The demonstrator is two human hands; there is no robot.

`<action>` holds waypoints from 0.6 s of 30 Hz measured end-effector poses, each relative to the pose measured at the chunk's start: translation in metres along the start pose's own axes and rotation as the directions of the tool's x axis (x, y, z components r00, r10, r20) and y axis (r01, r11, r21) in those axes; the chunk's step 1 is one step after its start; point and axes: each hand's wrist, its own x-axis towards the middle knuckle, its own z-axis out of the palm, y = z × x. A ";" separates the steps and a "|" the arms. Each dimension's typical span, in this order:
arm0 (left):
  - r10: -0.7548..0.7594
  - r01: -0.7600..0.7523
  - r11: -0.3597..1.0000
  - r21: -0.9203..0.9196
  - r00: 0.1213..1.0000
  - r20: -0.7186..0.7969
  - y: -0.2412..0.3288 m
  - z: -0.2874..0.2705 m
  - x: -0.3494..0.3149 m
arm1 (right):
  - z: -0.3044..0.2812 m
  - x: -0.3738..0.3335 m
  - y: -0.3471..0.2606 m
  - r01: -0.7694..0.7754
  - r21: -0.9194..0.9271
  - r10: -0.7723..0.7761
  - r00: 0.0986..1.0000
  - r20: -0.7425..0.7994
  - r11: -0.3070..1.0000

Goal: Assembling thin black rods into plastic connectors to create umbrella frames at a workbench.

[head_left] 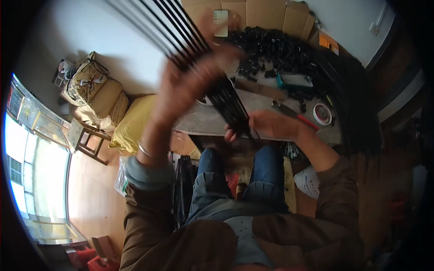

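A bundle of long, thin black rods [227, 103] slants in front of me, from the upper left down toward my lap. Partway up it, my left hand [187, 83] is closed around the rods, its fingers smeared by motion. Above that hand the rods fan apart and run out of the picture's top. At the lower end my right hand [273, 124] grips the bundle, with fingertips showing on its far side. That end lies over the front edge of the worktable [203, 118], above my knees.
Many small black parts [271, 45] are heaped on the table's far side, near a teal box [294, 81]. A red-handled tool [296, 115] and a round white tub [322, 114] lie to the right. A phone [221, 23] leans against cardboard. Yellow sacking [135, 122] stands left.
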 end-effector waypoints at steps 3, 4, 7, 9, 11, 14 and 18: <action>0.094 -0.054 0.840 0.539 0.994 -0.047 0.015 -0.019 0.002 | 0.046 -0.001 -0.020 -0.061 0.314 0.037 0.996 0.083 0.948; 0.030 0.040 0.838 0.545 0.992 -0.120 0.008 -0.020 -0.007 | 0.044 -0.002 -0.012 -0.133 0.348 0.079 0.983 0.165 0.928; -0.613 0.617 0.769 0.167 0.786 -0.078 -0.054 -0.065 -0.084 | 0.030 -0.005 0.025 -0.320 0.331 0.211 0.921 0.326 0.888; -0.834 0.736 0.537 0.412 0.536 0.130 -0.056 -0.035 -0.125 | 0.023 -0.009 0.053 -0.436 0.284 0.316 0.868 0.383 0.854; -0.552 0.356 0.740 0.571 0.806 0.214 -0.047 0.013 -0.151 | 0.026 -0.012 0.071 -0.566 0.063 0.476 0.744 0.469 0.822; -0.282 0.010 0.661 0.750 0.930 0.236 -0.070 0.056 -0.155 | 0.046 -0.005 0.092 -0.624 -0.134 0.577 0.591 0.563 0.770; -0.837 0.826 0.372 0.423 0.101 0.539 -0.129 0.052 -0.180 | 0.068 0.009 0.070 -0.341 -0.554 0.646 0.496 0.581 0.760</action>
